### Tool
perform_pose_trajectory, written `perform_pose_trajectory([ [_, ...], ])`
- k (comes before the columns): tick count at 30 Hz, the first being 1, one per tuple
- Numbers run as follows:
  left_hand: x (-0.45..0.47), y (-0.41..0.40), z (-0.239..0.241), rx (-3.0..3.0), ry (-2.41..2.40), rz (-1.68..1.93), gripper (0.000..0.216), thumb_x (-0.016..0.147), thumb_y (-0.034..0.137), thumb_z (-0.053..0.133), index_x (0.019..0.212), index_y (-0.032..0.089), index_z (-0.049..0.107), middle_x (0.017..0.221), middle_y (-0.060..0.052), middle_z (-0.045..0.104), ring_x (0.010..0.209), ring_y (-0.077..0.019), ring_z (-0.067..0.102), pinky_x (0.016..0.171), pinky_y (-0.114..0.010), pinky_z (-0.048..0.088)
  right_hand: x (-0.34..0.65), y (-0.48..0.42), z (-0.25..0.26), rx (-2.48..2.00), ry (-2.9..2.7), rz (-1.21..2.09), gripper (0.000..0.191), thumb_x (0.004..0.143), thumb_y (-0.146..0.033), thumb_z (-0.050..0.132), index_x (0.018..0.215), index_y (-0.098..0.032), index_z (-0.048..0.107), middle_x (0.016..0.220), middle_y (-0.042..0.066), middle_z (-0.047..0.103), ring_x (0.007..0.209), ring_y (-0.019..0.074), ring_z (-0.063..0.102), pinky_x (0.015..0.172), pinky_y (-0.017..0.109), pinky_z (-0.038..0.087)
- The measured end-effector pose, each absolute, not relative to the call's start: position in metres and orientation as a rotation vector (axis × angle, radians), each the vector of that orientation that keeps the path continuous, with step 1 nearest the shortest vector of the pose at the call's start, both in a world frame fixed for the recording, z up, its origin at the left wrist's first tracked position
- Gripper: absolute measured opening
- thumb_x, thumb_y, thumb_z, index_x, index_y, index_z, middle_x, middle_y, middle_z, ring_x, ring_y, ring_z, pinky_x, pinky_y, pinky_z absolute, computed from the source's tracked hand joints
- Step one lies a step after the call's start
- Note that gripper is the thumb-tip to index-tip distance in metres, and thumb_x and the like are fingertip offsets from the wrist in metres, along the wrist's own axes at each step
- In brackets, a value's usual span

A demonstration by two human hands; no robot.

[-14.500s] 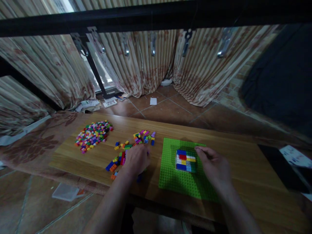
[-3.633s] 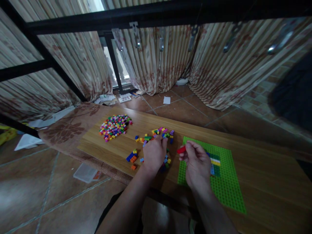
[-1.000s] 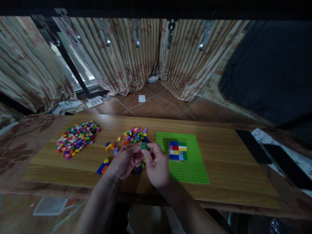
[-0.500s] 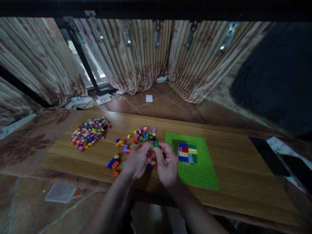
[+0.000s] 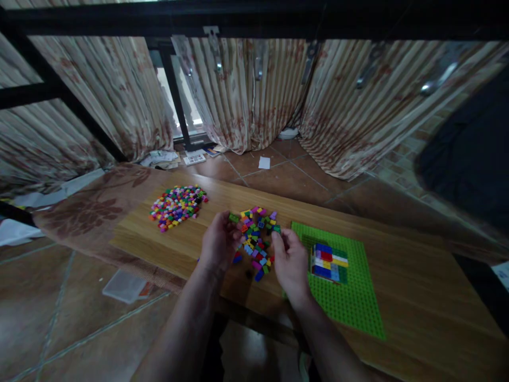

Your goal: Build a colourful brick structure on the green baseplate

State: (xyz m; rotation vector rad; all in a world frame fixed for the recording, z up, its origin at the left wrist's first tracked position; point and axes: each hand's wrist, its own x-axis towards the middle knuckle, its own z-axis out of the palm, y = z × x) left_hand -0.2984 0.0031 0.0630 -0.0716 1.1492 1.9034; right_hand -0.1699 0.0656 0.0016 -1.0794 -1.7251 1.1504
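Observation:
My left hand (image 5: 218, 245) pinches a small green brick (image 5: 234, 217) above the wooden table (image 5: 397, 286). My right hand (image 5: 290, 258) pinches another small green brick (image 5: 276, 229) at its fingertips. Between the two hands lies a loose cluster of coloured bricks (image 5: 256, 239). To the right sits a green baseplate (image 5: 350, 297) with a flat multicoloured block of bricks (image 5: 328, 262) built on it.
A larger heap of small coloured bricks (image 5: 177, 206) lies at the table's far left. A patterned cloth (image 5: 91, 212) covers the left end. Curtains (image 5: 254, 90) hang behind, with papers (image 5: 167, 158) on the tiled floor. A clear flat box (image 5: 126, 285) lies on the floor.
My hands were together on one green piece; now they have drawn apart, each holding a green brick. The view has swung left.

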Motion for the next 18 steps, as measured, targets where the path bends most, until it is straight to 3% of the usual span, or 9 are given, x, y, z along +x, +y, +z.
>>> perform_pose_trajectory([
  [7, -0.305, -0.002, 0.062, -0.093, 1.189, 1.912, 0.019, 0.086, 0.022, 0.045, 0.075, 0.012, 0.056, 0.054, 0.002, 0.055, 0.036, -0.0053, 0.043, 0.041, -0.017, 0.045, -0.181, 0.071, -0.002, -1.101, -1.887, 1.058, 0.036, 0.088, -0.049, 0.049, 0.1, -0.019, 0.065, 0.074, 0.003, 0.068, 0.06, 0.0175, 0.061, 0.057, 0.028, 0.044],
  [13, -0.306, -0.005, 0.061, 0.0, 1.201, 1.869, 0.021, 0.081, 0.021, 0.043, 0.085, 0.012, 0.061, 0.059, 0.0, 0.058, 0.041, -0.0079, 0.05, 0.043, -0.018, 0.046, -0.172, 0.075, 0.01, -1.064, -1.796, 1.108, 0.034, 0.085, -0.049, 0.055, 0.1, -0.019, 0.065, 0.074, 0.002, 0.069, 0.056, 0.0168, 0.063, 0.055, 0.028, 0.048],
  [16, -0.303, -0.003, 0.063, 0.046, 1.216, 1.813, 0.021, 0.079, 0.024, 0.044, 0.08, 0.012, 0.062, 0.062, -0.001, 0.059, 0.044, -0.0092, 0.052, 0.043, -0.02, 0.046, -0.156, 0.079, 0.013, -1.015, -1.833, 1.094, 0.031, 0.084, -0.045, 0.058, 0.1, -0.02, 0.067, 0.077, 0.003, 0.07, 0.066, 0.0188, 0.066, 0.061, 0.03, 0.051],
  [18, -0.297, 0.0, 0.063, 0.093, 1.206, 1.738, 0.021, 0.078, 0.028, 0.047, 0.077, 0.012, 0.061, 0.064, -0.002, 0.06, 0.045, -0.0087, 0.051, 0.042, -0.019, 0.042, -0.14, 0.083, 0.014, -0.983, -1.87, 1.043, 0.03, 0.084, -0.042, 0.059, 0.104, -0.021, 0.067, 0.089, 0.006, 0.072, 0.077, 0.0199, 0.068, 0.071, 0.034, 0.053],
])
